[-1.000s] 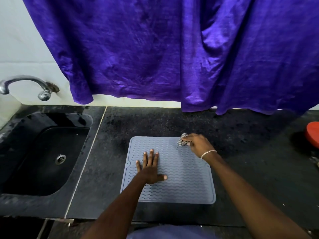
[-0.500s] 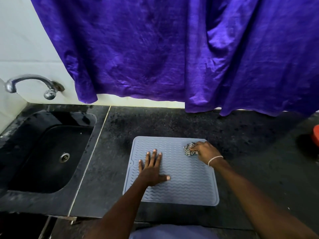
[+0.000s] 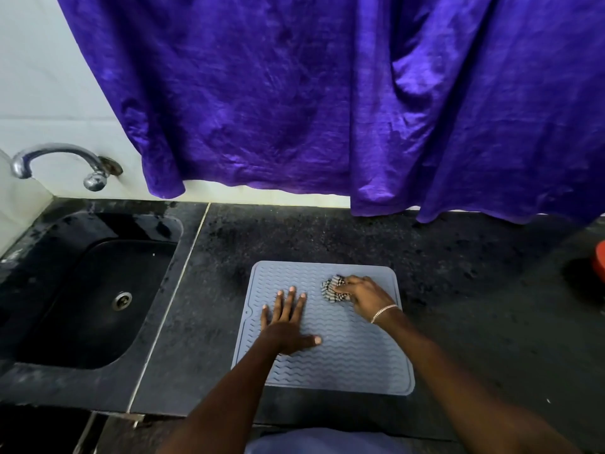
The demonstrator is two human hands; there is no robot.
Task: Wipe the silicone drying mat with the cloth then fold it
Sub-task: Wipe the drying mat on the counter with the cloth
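A grey silicone drying mat (image 3: pixel 347 362) with wavy ridges lies flat on the dark counter. My left hand (image 3: pixel 288 322) rests palm down on the mat's left half, fingers spread, holding nothing. My right hand (image 3: pixel 366 294) is on the mat's far part, closed on a bunched black-and-white checked cloth (image 3: pixel 332 288) that presses on the mat. A bracelet sits on my right wrist.
A black sink (image 3: pixel 82 290) with a metal tap (image 3: pixel 59 162) is to the left. A purple curtain (image 3: pixel 327 93) hangs over the back wall. A red object (image 3: pixel 599 262) shows at the right edge. The counter's front edge runs just below the mat.
My right hand has slid the cloth from the mat's far edge toward me and to the left over the mat. My left hand has stayed pressed in place.
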